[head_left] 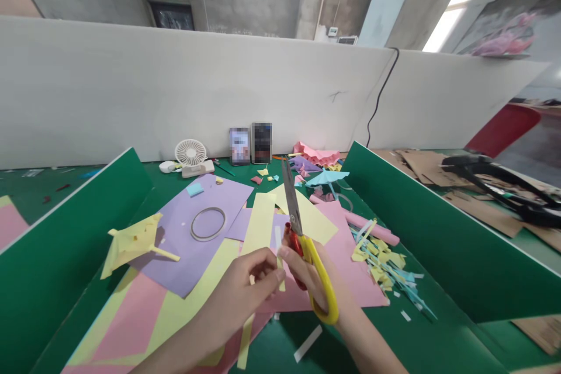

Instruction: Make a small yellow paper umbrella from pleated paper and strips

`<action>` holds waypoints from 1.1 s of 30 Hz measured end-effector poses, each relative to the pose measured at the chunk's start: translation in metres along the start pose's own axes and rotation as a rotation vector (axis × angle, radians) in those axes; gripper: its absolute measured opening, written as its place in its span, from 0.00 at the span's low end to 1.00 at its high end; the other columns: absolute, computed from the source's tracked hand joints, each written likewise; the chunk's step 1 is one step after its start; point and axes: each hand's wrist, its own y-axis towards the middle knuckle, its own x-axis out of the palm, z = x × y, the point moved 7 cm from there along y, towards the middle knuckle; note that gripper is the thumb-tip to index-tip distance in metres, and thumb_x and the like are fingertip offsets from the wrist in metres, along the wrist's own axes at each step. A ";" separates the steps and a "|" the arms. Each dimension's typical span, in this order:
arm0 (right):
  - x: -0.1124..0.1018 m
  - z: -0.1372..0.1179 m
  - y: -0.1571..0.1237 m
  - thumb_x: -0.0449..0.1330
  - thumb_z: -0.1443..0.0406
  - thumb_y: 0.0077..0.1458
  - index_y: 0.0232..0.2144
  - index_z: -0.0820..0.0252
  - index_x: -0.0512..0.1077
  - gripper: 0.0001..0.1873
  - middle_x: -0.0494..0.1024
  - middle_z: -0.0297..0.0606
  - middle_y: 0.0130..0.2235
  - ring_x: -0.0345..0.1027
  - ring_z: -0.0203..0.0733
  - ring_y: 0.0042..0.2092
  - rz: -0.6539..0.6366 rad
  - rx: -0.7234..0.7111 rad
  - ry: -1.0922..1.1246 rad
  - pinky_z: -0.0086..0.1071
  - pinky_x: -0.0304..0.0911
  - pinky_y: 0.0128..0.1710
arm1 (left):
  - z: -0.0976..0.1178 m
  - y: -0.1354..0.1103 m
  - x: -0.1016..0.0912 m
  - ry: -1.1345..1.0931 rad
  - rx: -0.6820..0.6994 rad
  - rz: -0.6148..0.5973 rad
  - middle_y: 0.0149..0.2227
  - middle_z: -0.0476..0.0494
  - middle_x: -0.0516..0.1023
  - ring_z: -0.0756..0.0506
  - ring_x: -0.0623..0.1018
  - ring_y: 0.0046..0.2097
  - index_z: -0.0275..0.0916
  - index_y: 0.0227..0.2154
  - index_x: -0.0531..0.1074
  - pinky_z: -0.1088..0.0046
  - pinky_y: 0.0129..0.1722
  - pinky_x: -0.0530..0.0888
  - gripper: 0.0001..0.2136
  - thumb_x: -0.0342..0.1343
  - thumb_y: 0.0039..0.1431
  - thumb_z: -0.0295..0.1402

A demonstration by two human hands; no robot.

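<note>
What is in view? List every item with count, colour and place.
scissors: one, yellow and red handles, in the right hand, blades pointing away.
paper strip: one, pale yellow, pinched by the left hand.
purple sheet: one, lilac, centre left.
tape ring: one, clear, on the purple sheet.
paper umbrella: one, yellow, left of the purple sheet.
pink sheet: one, pink, under the scissors.
scraps: a pile, yellow and blue, right of the pink sheet.
fan: one, white, by the back wall.
left hand: one, bottom centre.
right hand: one, beside it.
</note>
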 end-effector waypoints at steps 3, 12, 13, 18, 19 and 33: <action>-0.007 0.004 0.003 0.48 0.56 0.54 0.24 0.59 0.60 0.13 0.54 0.24 0.16 0.48 0.30 0.18 0.010 0.026 -0.044 0.26 0.49 0.19 | 0.000 0.003 -0.006 -0.096 -0.014 0.032 0.21 0.54 0.67 0.51 0.67 0.26 0.40 0.22 0.62 0.76 0.28 0.64 0.08 0.50 0.54 0.34; -0.057 0.048 -0.009 0.52 0.63 0.50 0.27 0.60 0.67 0.07 0.72 0.35 0.25 0.63 0.40 0.26 -0.044 0.172 -0.753 0.28 0.49 0.23 | 0.003 0.002 -0.029 -0.168 -0.077 0.240 0.23 0.53 0.67 0.51 0.69 0.27 0.40 0.23 0.63 0.76 0.26 0.66 0.08 0.52 0.53 0.36; -0.059 0.054 -0.012 0.52 0.64 0.50 0.27 0.59 0.68 0.07 0.73 0.36 0.25 0.64 0.40 0.26 -0.083 0.161 -0.835 0.28 0.48 0.23 | 0.003 0.003 -0.030 -0.158 -0.047 0.234 0.23 0.53 0.66 0.51 0.68 0.27 0.40 0.22 0.63 0.76 0.26 0.65 0.08 0.52 0.53 0.36; -0.063 0.073 -0.020 0.55 0.69 0.45 0.30 0.62 0.70 0.07 0.75 0.42 0.30 0.67 0.44 0.32 -0.217 0.125 -1.018 0.29 0.53 0.28 | 0.002 0.012 -0.020 -0.101 0.054 0.086 0.24 0.52 0.67 0.51 0.68 0.28 0.39 0.21 0.65 0.75 0.32 0.65 0.08 0.52 0.54 0.34; -0.062 0.074 -0.021 0.55 0.70 0.44 0.31 0.62 0.70 0.09 0.75 0.42 0.32 0.67 0.45 0.34 -0.228 0.112 -1.013 0.29 0.54 0.30 | 0.000 0.013 -0.017 -0.099 0.045 0.058 0.24 0.51 0.69 0.51 0.69 0.29 0.39 0.22 0.66 0.74 0.32 0.66 0.08 0.51 0.55 0.35; -0.046 0.065 -0.030 0.57 0.66 0.49 0.38 0.71 0.72 0.15 0.73 0.53 0.40 0.68 0.52 0.41 -0.340 0.136 -1.180 0.39 0.62 0.40 | -0.008 0.009 -0.005 -0.031 -0.044 0.092 0.27 0.49 0.68 0.48 0.70 0.32 0.39 0.22 0.66 0.73 0.35 0.67 0.08 0.50 0.54 0.35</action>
